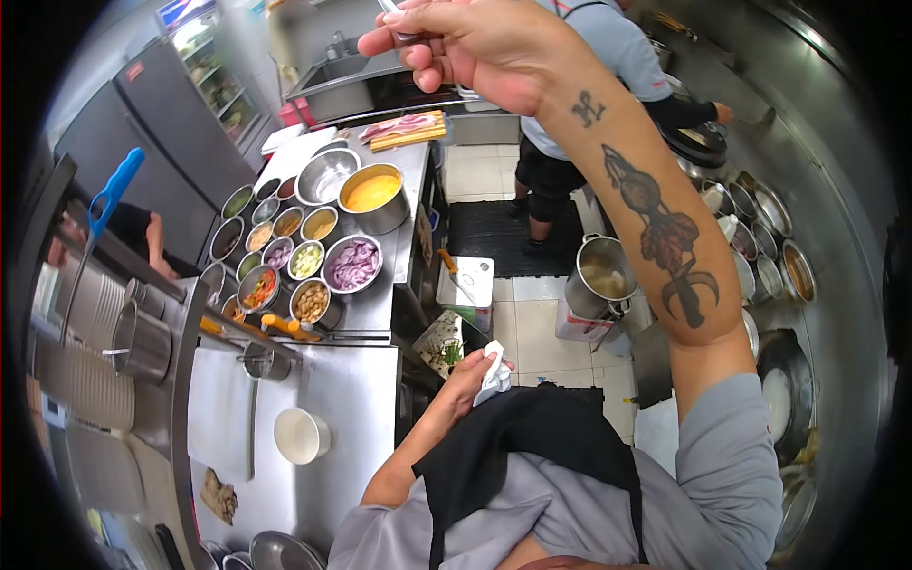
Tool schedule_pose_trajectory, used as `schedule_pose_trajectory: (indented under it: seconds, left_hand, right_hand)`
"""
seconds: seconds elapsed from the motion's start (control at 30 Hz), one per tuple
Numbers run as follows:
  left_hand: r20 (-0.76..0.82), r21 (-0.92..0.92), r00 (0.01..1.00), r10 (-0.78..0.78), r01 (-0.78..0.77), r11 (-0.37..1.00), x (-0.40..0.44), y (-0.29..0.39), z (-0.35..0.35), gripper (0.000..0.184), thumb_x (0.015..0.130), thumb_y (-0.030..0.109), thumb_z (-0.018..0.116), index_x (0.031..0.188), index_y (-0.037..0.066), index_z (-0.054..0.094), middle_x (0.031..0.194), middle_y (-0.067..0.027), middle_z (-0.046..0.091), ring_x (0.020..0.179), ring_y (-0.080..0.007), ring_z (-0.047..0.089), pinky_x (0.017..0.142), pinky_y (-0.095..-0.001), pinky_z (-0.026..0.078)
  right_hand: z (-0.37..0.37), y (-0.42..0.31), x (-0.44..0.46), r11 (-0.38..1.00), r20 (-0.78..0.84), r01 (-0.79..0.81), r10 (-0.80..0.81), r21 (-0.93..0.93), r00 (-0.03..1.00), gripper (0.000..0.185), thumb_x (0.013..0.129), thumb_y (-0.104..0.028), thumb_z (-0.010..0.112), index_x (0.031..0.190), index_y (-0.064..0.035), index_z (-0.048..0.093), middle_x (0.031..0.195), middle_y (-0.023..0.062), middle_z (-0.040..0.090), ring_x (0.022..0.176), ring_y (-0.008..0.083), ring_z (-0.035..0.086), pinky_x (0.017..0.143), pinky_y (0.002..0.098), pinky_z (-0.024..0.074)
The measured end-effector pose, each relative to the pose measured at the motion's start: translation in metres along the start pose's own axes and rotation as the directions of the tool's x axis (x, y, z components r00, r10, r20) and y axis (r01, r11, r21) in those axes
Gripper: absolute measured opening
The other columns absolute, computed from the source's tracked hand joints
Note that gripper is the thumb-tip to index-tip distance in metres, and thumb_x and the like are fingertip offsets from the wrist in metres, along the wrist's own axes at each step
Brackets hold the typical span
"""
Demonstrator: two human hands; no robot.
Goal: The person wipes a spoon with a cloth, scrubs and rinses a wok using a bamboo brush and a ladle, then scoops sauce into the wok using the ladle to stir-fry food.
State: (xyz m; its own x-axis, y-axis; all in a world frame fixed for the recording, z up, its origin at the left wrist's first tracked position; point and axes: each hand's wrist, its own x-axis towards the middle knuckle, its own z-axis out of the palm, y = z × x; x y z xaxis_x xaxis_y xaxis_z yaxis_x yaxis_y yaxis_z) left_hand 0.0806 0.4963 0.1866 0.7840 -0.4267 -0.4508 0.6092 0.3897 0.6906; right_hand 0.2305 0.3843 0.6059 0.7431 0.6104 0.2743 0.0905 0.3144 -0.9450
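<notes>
My right hand (465,52) is raised at the top of the view, fingers closed on a slim metal utensil (389,8). Most of that utensil lies outside the frame, so its kind is hidden. Low in front of my apron, my left hand (467,380) grips a crumpled white cloth or paper towel (493,373). Just beyond the left hand is a bin (439,344) with green scraps in it. A white bowl (302,436) stands on the steel counter (356,399) to the left, apart from both hands.
Several steel bowls of cut food, including red onion (353,263), and a pot of yellow liquid (372,190) crowd the counter. Sliced meat lies on a wooden board (408,138). A stockpot (604,271) stands right of the aisle. A co-worker (617,57) works ahead; another person's arm (155,245) shows left.
</notes>
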Motion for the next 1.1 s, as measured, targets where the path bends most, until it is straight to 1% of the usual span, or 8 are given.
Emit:
schedule_pose_trajectory:
  seconds: [0.13,0.37,0.57,0.63,0.73,0.83,1.0,1.1]
  left_hand:
    - [-0.035,-0.012,0.999,0.030,-0.030,0.999,-0.005,-0.003,0.003,0.023,0.097,0.022,0.048,0.110,0.005,0.052,0.093,-0.0081,0.066,0.073,-0.0133,0.062,0.065,-0.0267,0.051]
    - [-0.081,-0.099,0.994,0.070,-0.078,0.992,-0.009,-0.012,0.006,0.024,0.096,0.021,0.050,0.113,0.004,0.052,0.092,-0.0090,0.066,0.078,-0.0153,0.064,0.068,-0.0287,0.053]
    - [-0.088,-0.110,0.991,0.102,-0.111,0.988,-0.016,-0.017,0.013,0.023,0.096,0.023,0.050,0.110,0.005,0.049,0.096,-0.0098,0.066,0.080,-0.0168,0.063,0.068,-0.0306,0.053]
    - [-0.084,-0.116,0.990,0.115,-0.124,0.985,-0.017,-0.019,0.014,0.023,0.095,0.023,0.052,0.109,0.005,0.050,0.095,-0.0100,0.066,0.081,-0.0172,0.064,0.069,-0.0308,0.053]
    - [-0.116,-0.121,0.986,0.116,-0.130,0.984,-0.021,-0.021,0.019,0.027,0.095,0.023,0.053,0.116,0.005,0.052,0.094,-0.0108,0.067,0.079,-0.0156,0.064,0.068,-0.0281,0.053]
    - [-0.113,-0.134,0.986,0.123,-0.138,0.981,-0.019,-0.028,0.020,0.027,0.095,0.023,0.052,0.115,0.005,0.053,0.094,-0.0107,0.067,0.079,-0.0156,0.064,0.068,-0.0281,0.053]
    - [-0.095,-0.134,0.985,0.143,-0.155,0.979,-0.020,-0.032,0.026,0.022,0.095,0.023,0.052,0.110,0.007,0.052,0.094,-0.0099,0.067,0.079,-0.0161,0.064,0.068,-0.0297,0.053]
    - [-0.084,-0.121,0.986,0.143,-0.152,0.981,-0.018,-0.036,0.028,0.020,0.095,0.023,0.052,0.107,0.007,0.051,0.094,-0.0095,0.067,0.079,-0.0162,0.064,0.068,-0.0303,0.053]
  right_hand:
    - [0.026,-0.002,0.004,1.000,0.047,0.004,-0.005,0.007,0.999,0.020,0.092,-0.004,0.048,0.095,0.0132,0.058,0.073,0.0092,0.059,0.057,0.0103,0.053,0.049,0.0234,0.0487]
    - [0.061,-0.007,-0.001,0.999,0.187,0.043,-0.044,0.012,0.981,0.019,0.092,-0.004,0.048,0.093,0.0136,0.056,0.086,0.0153,0.061,0.058,0.0101,0.054,0.050,0.0227,0.0493]
    - [0.088,-0.015,-0.013,0.998,0.335,0.070,-0.066,0.000,0.940,0.020,0.093,-0.006,0.049,0.094,0.0130,0.056,0.086,0.0152,0.061,0.057,0.0094,0.053,0.051,0.0237,0.0509]
    - [0.094,-0.031,-0.025,0.996,0.402,-0.072,0.044,0.055,0.915,0.021,0.093,-0.006,0.049,0.094,0.0132,0.056,0.082,0.0137,0.061,0.056,0.0100,0.053,0.051,0.0238,0.0503]
    - [0.101,-0.036,-0.034,0.996,0.507,-0.077,0.049,0.034,0.860,0.022,0.093,-0.007,0.048,0.095,0.0132,0.057,0.073,0.0111,0.060,0.055,0.0110,0.053,0.050,0.0240,0.0490]
    - [0.105,-0.039,-0.040,0.989,0.568,-0.132,0.074,0.061,0.820,0.023,0.093,-0.007,0.049,0.095,0.0130,0.058,0.065,0.0089,0.058,0.054,0.0123,0.053,0.050,0.0246,0.0481]
    - [0.117,-0.031,-0.071,0.997,0.489,0.068,-0.072,0.026,0.869,0.023,0.093,-0.008,0.047,0.097,0.0116,0.058,0.061,0.0077,0.056,0.052,0.0142,0.053,0.050,0.0252,0.0468]
    - [0.110,-0.028,-0.074,0.999,0.526,0.012,-0.027,0.031,0.850,0.023,0.093,-0.008,0.045,0.098,0.0104,0.057,0.061,0.0074,0.056,0.052,0.0147,0.053,0.051,0.0253,0.0458]
